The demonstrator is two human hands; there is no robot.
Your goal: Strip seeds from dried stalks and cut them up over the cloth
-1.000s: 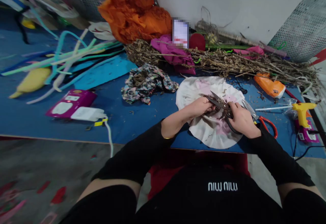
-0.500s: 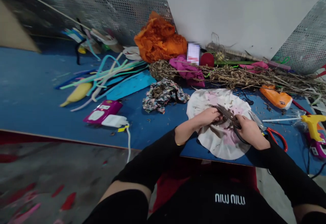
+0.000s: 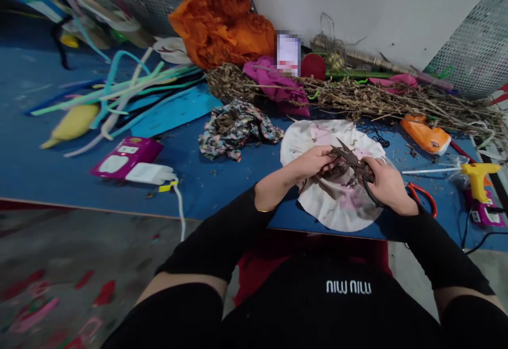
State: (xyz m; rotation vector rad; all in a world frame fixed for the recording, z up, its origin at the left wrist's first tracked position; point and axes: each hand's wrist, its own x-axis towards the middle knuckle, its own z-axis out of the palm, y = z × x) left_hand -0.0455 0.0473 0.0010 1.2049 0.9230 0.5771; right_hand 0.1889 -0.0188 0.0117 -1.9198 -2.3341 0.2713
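Observation:
My right hand (image 3: 387, 185) is closed round the handles of dark metal scissors (image 3: 351, 158), whose blades point up and left. My left hand (image 3: 311, 163) pinches a small clump of dried plant stems (image 3: 337, 171) right at the blades. Both hands hover over a round white paper plate (image 3: 333, 206) stained pink and littered with dry bits, lying at the front edge of the blue table (image 3: 222, 180).
Red-handled scissors (image 3: 423, 198) lie just right of my right hand. A yellow glue gun (image 3: 476, 177), an orange packet (image 3: 426, 135), a heap of dried branches (image 3: 377, 103), patterned cloth (image 3: 236, 127), a purple box (image 3: 127, 156) and foam strips (image 3: 119, 92) lie around.
My hands and the scissors stay over the plate, with the blades shifted slightly against the stems. Only my head has swung, so the scene shifts in view.

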